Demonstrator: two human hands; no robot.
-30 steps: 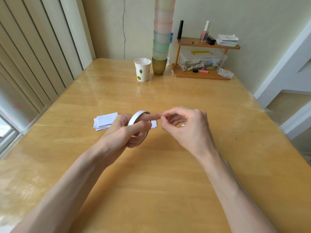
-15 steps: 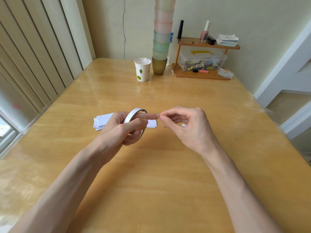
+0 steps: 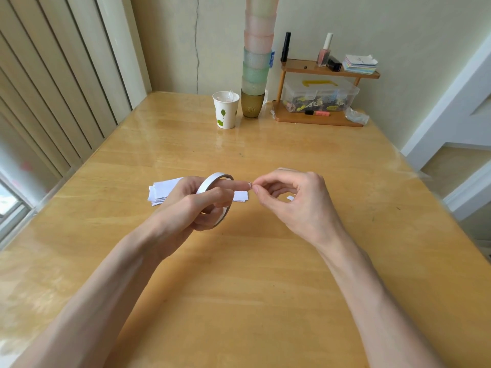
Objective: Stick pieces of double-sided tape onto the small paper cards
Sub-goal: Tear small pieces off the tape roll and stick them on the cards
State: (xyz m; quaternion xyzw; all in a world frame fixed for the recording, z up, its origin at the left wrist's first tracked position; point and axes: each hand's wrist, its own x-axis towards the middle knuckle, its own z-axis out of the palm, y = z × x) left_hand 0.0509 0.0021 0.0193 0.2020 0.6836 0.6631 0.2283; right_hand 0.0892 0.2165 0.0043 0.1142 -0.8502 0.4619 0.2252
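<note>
No readable text: the paper cup [image 3: 224, 110] shows only green leaf prints, and the blue label on the cup stack [image 3: 257, 57] is too small to read. The cup, the stack and a shelf [image 3: 329, 70] sit along the tabletop [image 3: 239, 288] far edge, well apart from the hands. Bare wood spans the near half around the forearms and right of the right hand. The left edge runs along the blinds, the right edge drops to the floor. The left hand [image 3: 186, 208] grips the tape roll [image 3: 212, 181], thumb curled over the rim, index finger straight and pointing right. The right hand [image 3: 300, 208] pinches the tape end [image 3: 249, 184] with thumb and index right at the left index fingertip, other fingers curled. The cards [image 3: 166, 191] lie stacked flat on the tabletop just behind the left hand, mostly hidden by it, with the right end showing below the index finger. There's a small white scrap [image 3: 291, 198] under the right palm; can't tell what it is.
</note>
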